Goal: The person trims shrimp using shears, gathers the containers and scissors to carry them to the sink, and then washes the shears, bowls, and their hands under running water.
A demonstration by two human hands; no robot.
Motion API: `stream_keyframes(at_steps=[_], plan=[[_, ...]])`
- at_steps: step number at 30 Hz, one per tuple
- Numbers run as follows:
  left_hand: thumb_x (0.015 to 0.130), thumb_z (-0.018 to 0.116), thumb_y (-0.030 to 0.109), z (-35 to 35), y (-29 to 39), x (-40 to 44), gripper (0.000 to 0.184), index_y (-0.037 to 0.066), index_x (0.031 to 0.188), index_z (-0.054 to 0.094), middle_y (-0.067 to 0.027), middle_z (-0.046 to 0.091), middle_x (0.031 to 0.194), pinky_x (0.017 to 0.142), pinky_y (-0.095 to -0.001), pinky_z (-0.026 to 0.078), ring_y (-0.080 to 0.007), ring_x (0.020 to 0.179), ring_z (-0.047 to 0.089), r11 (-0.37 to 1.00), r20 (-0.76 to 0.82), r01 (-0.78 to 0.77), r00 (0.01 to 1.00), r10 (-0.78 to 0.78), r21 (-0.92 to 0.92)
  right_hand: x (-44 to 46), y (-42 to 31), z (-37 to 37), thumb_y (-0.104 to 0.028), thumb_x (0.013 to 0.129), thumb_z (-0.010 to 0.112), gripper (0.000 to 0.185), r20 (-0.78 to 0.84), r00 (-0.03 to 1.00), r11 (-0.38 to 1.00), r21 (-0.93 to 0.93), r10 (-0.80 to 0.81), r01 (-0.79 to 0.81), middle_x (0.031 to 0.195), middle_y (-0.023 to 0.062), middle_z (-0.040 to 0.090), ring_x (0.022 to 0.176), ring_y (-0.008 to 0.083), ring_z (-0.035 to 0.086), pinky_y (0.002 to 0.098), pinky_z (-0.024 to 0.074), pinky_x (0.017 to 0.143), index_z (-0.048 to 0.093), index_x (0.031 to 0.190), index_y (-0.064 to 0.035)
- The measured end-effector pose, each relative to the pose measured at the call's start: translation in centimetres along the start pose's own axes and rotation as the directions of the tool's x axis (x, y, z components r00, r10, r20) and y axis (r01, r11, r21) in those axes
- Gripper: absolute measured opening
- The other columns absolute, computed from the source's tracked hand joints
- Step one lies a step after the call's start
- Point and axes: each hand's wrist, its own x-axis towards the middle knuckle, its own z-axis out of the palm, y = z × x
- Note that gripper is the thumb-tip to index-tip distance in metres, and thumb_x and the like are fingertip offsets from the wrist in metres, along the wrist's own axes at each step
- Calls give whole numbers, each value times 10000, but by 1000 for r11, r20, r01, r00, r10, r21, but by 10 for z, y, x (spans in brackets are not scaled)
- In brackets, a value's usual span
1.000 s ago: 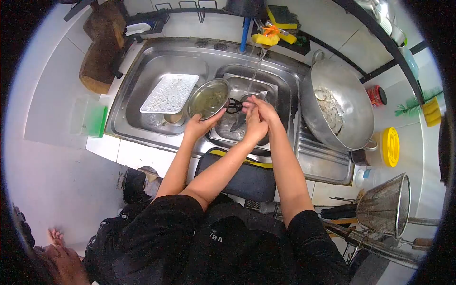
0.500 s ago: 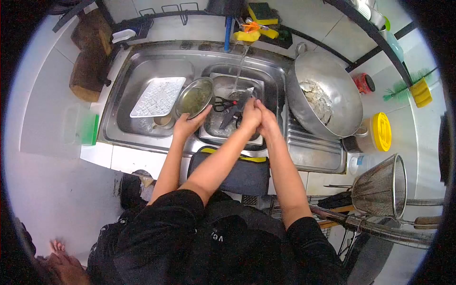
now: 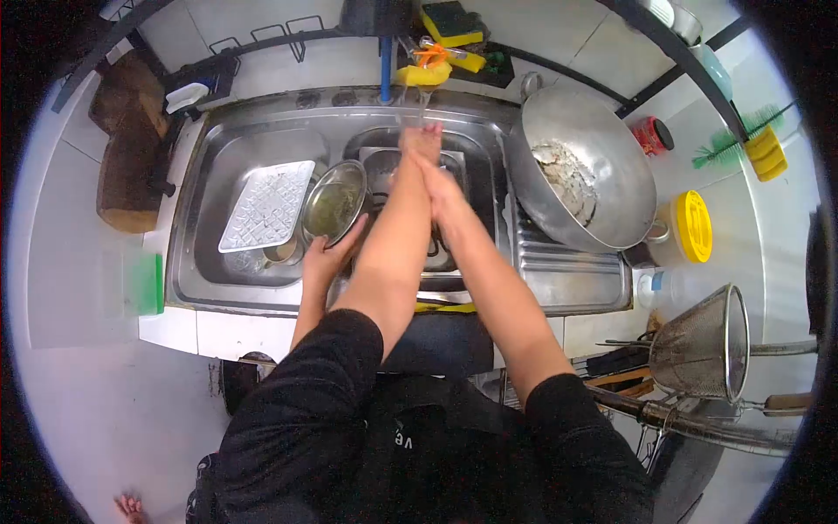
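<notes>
Under the yellow tap fitting (image 3: 425, 75), my left hand (image 3: 422, 141) is held up at the running water, fingers apart as far as the blur shows, holding nothing I can see. My right hand (image 3: 443, 190) wraps around my left wrist. My forearms cover much of the right basin (image 3: 489, 144), where dark tools are mostly hidden. Left of my arms, another person's hand (image 3: 325, 260) grips the rim of a round metal bowl (image 3: 335, 203) with greenish, cloudy contents. A white ridged tray (image 3: 269, 205) lies tilted in the left basin (image 3: 209, 253), over a small cup (image 3: 281, 253).
A large metal pot (image 3: 624, 166) with pale, wet residue stands on the ridged drainboard (image 3: 572, 281). Behind it are a red-lidded jar (image 3: 650, 136) and a yellow-lidded tub (image 3: 694, 227). A wire strainer (image 3: 698, 349) hangs at right. Sponges (image 3: 454, 26) sit on the rack behind the tap.
My hands have moved from over the knife in the right basin up to the tap, and my right hand has slid onto my left wrist. The camera view has shifted slightly.
</notes>
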Motion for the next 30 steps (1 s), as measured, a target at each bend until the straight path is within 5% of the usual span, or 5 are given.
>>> stream_keyframes(at_steps=[11,16,20,23,30], plan=[[965,344,255,20,26,-49,359,-29,1169,423,-217,549,1155,895,-420,463,-306,1018,572,793,358,-133,927,-112,594,86,-42,-6,-233,884,534,253,-222,871,891,-237,-439,388,984,90,590,788,194,593,323,490,646,542,1079,-73],[885,562,290,31,9,-80,298,9,822,636,-108,650,702,586,-311,479,-206,651,606,-80,351,-351,835,424,933,19,-34,-22,-139,786,593,161,142,504,82,-914,-852,397,926,145,654,869,301,634,357,482,799,672,898,-55],[801,485,-8,-42,-5,22,184,-46,925,615,-143,652,772,699,-274,488,-208,716,619,46,668,-737,635,389,674,-36,-2,-64,-267,717,591,189,-56,674,33,-998,-737,-48,711,121,652,749,278,648,385,491,764,700,640,-134],[783,685,214,-33,-30,-21,255,-34,832,651,-107,648,661,514,-274,467,-141,544,590,-151,434,-408,864,255,900,-100,27,-75,-83,740,546,753,-190,911,-131,-959,-367,-253,1481,179,92,1355,421,45,698,98,988,267,1400,-315],[771,639,167,-88,-71,-49,235,-4,933,640,-146,662,911,735,-308,476,-196,844,634,-592,685,-637,704,-186,494,-254,71,-91,-161,799,596,642,-81,795,-181,-955,-602,-234,1390,251,278,1282,442,270,515,265,1036,310,1374,-158]])
